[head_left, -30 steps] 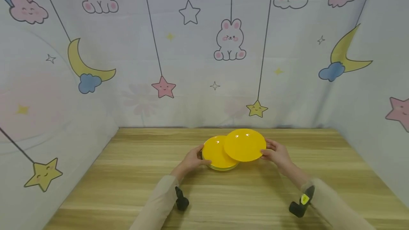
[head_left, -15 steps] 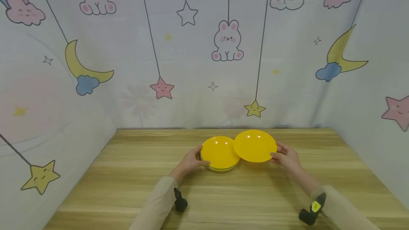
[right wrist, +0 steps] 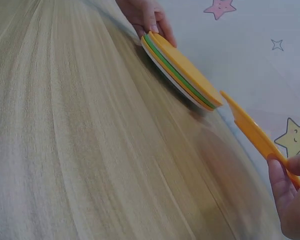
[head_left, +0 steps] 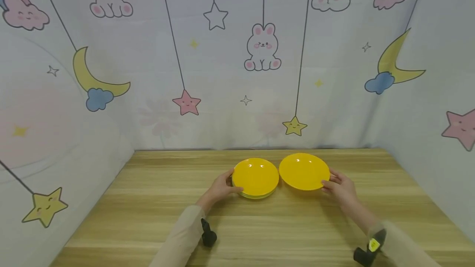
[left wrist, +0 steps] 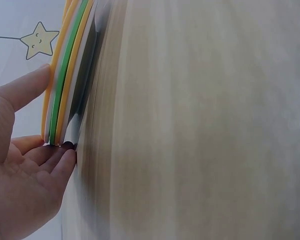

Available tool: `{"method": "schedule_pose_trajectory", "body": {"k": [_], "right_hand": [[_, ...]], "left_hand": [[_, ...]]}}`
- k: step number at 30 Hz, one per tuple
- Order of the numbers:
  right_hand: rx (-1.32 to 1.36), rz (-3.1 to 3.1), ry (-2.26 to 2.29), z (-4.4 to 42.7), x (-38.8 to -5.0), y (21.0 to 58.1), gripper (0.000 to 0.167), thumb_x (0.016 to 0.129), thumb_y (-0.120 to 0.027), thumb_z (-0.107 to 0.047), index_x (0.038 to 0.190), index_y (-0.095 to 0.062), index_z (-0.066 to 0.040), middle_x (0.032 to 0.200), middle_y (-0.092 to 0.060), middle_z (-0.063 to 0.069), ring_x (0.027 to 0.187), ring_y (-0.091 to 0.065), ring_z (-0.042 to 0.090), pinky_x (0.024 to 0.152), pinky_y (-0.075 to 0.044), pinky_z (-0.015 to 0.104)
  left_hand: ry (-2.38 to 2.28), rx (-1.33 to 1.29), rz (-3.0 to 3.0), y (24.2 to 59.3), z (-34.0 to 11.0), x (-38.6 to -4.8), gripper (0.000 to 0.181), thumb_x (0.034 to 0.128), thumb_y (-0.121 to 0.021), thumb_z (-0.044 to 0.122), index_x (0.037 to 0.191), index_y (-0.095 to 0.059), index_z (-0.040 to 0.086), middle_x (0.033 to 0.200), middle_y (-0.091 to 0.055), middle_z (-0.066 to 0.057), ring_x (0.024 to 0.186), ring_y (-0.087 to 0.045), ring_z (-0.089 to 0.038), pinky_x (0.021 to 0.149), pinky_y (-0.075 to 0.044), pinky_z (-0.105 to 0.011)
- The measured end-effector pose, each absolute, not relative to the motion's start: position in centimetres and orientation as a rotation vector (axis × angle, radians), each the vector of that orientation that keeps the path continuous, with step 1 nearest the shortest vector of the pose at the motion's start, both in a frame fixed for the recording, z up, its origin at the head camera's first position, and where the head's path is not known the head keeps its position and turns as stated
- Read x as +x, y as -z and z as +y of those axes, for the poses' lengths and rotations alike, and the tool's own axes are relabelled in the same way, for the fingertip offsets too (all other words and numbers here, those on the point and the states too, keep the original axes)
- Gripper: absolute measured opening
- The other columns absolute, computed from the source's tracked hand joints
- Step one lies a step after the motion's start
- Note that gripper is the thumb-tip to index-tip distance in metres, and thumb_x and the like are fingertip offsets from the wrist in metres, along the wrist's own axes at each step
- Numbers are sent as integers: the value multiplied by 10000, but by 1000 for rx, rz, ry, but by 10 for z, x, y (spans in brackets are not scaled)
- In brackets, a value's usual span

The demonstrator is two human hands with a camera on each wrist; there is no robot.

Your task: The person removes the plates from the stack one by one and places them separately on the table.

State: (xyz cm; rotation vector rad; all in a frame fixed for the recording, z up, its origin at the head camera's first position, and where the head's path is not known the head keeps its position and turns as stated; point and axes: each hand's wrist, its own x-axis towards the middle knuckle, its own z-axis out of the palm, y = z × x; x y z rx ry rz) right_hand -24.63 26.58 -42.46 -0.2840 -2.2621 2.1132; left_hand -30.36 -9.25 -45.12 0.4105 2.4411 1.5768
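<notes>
A stack of plates (head_left: 255, 177), yellow on top, sits near the back middle of the table. In the left wrist view its layered rims (left wrist: 65, 82) show yellow, white and green. My left hand (head_left: 220, 187) holds the stack at its left edge, thumb at the top rim and fingers at the lower edge. Just right of the stack, a single yellow plate (head_left: 305, 171) is held up off the tabletop, slightly tilted. My right hand (head_left: 342, 189) pinches its right rim between thumb and fingers. In the right wrist view, the plate (right wrist: 257, 136) has its far edge close to the stack.
The wood-grain table (head_left: 282, 234) reaches back to a white curtain (head_left: 222, 69) printed with stars, moons and rabbits. Similar curtains stand along both sides. A small black camera (head_left: 209, 234) is strapped on the left wrist, another camera (head_left: 369, 250) on the right.
My right hand has carried the yellow plate rightward, from overlapping the stack to beside it. The left hand stays on the stack.
</notes>
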Motion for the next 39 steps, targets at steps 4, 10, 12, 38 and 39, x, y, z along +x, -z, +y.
{"method": "schedule_pose_trajectory", "body": {"k": [4, 10, 12, 38, 39], "right_hand": [[-313, -2280, -2087, 269, -245, 427, 659, 871, -561, -9, 1407, -187, 70, 1108, -516, 139, 691, -604, 13, 721, -545, 234], [-336, -2263, -2126, 272, -243, 435, 662, 864, -571, 3, 1402, -192, 77, 1127, -532, 151, 718, -604, 13, 702, -545, 218], [-336, -2252, -2144, 272, -243, 437, 664, 860, -571, 12, 1401, -190, 80, 1073, -558, 104, 724, -602, 11, 701, -545, 217], [-326, -2463, -1866, 277, -244, 457, 654, 828, -630, -57, 1345, -273, 125, 1264, -384, 349, 726, -566, 12, 644, -548, 226], [-342, -2481, -1840, 276, -244, 456, 633, 833, -619, -50, 1340, -283, 127, 1268, -380, 349, 724, -562, 13, 640, -546, 220]], "left_hand": [[-1579, 408, 2442, 451, -93, -303, 810, 781, -713, 125, 1387, -222, -97, 1414, -295, -255, 1250, -376, -370, 1036, -322, -458], [-1568, 403, 2437, 429, -90, -287, 768, 801, -681, 77, 1372, -213, -133, 1400, -287, -293, 1239, -371, -402, 1032, -317, -480], [-1558, 399, 2434, 418, -89, -280, 753, 807, -669, 61, 1367, -209, -143, 1396, -283, -303, 1236, -369, -410, 1032, -316, -485], [-1523, 416, 2477, 454, -93, -304, 833, 780, -720, 181, 1393, -223, -84, 1424, -289, -238, 1245, -389, -350, 1027, -342, -442], [-1525, 403, 2474, 454, -93, -304, 834, 778, -722, 185, 1396, -225, -75, 1424, -292, -232, 1246, -391, -345, 1029, -341, -439]]}}
